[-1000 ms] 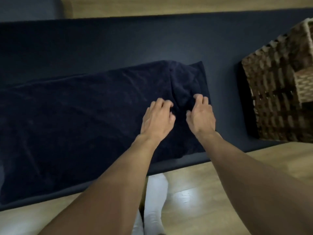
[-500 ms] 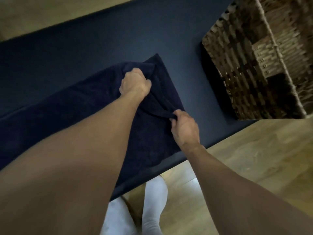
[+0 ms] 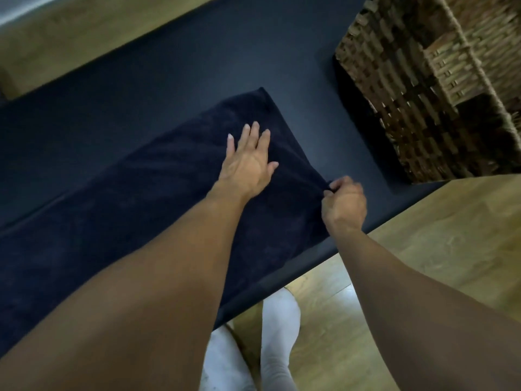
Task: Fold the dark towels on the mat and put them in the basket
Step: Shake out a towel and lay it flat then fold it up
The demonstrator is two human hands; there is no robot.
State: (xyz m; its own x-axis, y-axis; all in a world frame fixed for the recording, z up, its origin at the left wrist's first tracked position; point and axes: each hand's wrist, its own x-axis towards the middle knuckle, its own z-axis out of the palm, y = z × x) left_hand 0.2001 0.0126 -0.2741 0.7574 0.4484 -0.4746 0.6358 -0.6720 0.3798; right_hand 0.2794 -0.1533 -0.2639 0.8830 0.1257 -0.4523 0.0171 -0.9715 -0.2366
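A dark navy towel (image 3: 135, 198) lies spread along the dark mat (image 3: 174, 69), reaching from the left edge to the middle. My left hand (image 3: 248, 162) presses flat on the towel's right end, fingers straight and spread. At the towel's near right corner my right hand (image 3: 342, 203) pinches the cloth edge between thumb and fingers and holds it taut. A woven wicker basket (image 3: 400, 88) stands on the mat's right end, beyond the towel.
Wooden floor (image 3: 428, 244) runs along the mat's near edge and beyond its far edge. My feet in white socks (image 3: 277, 334) stand on the floor just before the mat. A strip of bare mat separates the towel from the basket.
My left hand has let go of the bunched cloth and now lies flat on the towel. My right hand has drawn the corner out to the right, smoothing the fold.
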